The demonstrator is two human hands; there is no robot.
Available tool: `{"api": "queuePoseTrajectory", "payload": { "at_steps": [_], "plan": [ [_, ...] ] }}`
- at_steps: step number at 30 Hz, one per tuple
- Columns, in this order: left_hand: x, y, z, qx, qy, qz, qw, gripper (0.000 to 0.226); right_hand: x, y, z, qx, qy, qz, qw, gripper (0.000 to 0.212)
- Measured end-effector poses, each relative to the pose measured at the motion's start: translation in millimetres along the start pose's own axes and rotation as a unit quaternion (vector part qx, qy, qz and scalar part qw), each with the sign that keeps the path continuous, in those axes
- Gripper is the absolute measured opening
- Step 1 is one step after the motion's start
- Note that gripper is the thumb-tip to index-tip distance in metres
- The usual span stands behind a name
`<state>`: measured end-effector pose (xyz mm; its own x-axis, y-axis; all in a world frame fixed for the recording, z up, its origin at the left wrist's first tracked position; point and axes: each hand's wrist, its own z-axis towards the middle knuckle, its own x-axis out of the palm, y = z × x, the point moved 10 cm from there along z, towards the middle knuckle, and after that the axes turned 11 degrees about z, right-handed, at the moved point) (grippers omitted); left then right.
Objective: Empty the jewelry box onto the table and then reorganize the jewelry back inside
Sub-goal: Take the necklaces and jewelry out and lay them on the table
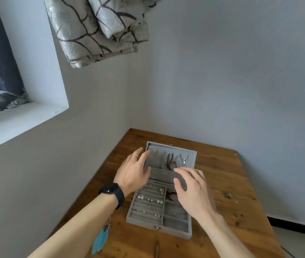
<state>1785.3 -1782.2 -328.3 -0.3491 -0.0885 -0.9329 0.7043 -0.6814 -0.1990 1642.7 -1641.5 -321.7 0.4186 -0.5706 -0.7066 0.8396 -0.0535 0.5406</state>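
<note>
— Since both hands are at the lid, where does the jewelry box (pixel 144 220) itself sit?

— On the wooden table (pixel 231 183), toward its left side, near the corner where the walls meet. It stands open, with the lid (pixel 194 153) raised at the far edge.

— Which way does it point?

— The clasp (pixel 156 227) faces the near side and the hinge line the far side. The box is slightly skewed, its near right corner closer than its near left one. The padded rows run left to right. With this wide lens the tray looks about as deep as it is wide, so I cannot tell the long axis.

— And the left hand (pixel 133 174)?

— Spread flat, fingers (pixel 146 155) straight against the left part of the lid's inner face, gripping nothing. A black watch (pixel 113 192) is on the wrist.

— The right hand (pixel 192 192)?

— Fingers loosely curved over the grey pocket (pixel 161 175) at the foot of the lid. It holds nothing that I can see, and I cannot tell whether it touches.

— What is inside?

— Necklaces (pixel 170 161) hang in the lid, earrings (pixel 148 199) sit in the left rows, and a bracelet (pixel 177 213) lies in a right compartment. A turquoise feather piece (pixel 101 239) lies beside the left forearm.
</note>
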Motion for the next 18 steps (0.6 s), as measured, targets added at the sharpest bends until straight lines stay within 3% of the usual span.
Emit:
{"api": "queuePoseTrajectory", "payload": {
  "at_steps": [5, 9, 15, 18],
  "plan": [
    [26, 12, 52, -0.068, 0.046, -0.122, 0.989, 0.077, 7, -15, 58, -0.045, -0.041, -0.049, 0.997, 0.023],
    [52, 16, 73, -0.104, 0.091, -0.245, 0.960, 0.081, 31, -16, 95, -0.081, -0.011, -0.076, 0.994, 0.021],
    [73, 28, 77, -0.095, 0.083, -0.256, 0.958, 0.076, 71, -11, 120, -0.149, 0.079, -0.125, 0.978, 0.017],
    [70, 31, 78, -0.081, 0.065, -0.248, 0.963, 0.074, 75, -7, 120, -0.179, 0.080, -0.161, 0.967, 0.012]
  ]
}}
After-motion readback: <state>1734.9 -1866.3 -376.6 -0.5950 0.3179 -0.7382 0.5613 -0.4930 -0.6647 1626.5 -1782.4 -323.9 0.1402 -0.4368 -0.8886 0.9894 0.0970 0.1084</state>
